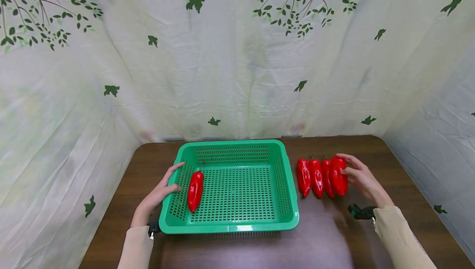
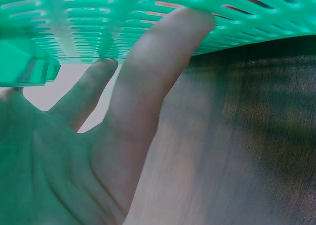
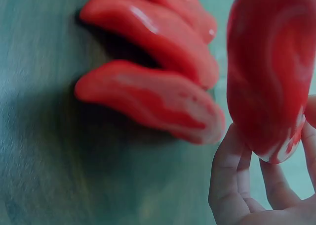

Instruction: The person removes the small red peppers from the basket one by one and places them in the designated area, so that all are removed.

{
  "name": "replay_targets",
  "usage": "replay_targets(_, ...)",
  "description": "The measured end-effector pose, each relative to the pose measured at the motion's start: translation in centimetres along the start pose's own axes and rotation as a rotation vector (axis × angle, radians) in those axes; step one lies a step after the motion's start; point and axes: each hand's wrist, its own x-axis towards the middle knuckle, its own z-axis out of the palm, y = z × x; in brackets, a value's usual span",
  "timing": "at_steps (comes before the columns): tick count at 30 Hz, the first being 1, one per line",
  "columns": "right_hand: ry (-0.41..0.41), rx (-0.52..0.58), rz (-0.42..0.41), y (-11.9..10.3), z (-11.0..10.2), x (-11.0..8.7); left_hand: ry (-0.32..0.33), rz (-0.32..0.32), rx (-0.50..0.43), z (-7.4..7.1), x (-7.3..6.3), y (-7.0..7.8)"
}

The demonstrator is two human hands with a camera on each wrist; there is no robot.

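My left hand (image 1: 160, 192) holds the left side of a green plastic basket (image 1: 230, 228), thumb and a finger over its rim. In the left wrist view, other fingers (image 2: 140, 96) lie against the slotted outer wall. Inside the basket, near that side, one glossy red pepper (image 1: 195, 190) lies lengthwise. My right hand (image 1: 363, 178) grips another red pepper (image 1: 338, 176) between thumb and fingers, its tip hanging down. Beside it, to the left, three more red peppers (image 1: 315, 177) rest in a row on the table, stems toward the back.
The basket stands on a dark wooden table (image 1: 259, 252), its right rim close to the row of peppers. A pale cloth printed with leaves (image 1: 237, 75) hangs behind the table and along both sides. Dark straps circle both wrists.
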Motion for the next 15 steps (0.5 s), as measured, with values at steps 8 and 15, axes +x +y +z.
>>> replay_targets(8,0.032,-0.054,0.042,0.9,-0.7,0.0,-0.003,-0.001,-0.005,0.0,-0.1,0.2)
replay_targets(15,0.042,-0.083,0.057,1.3,-0.9,0.3,-0.004,-0.007,0.007,0.0,-0.2,0.3)
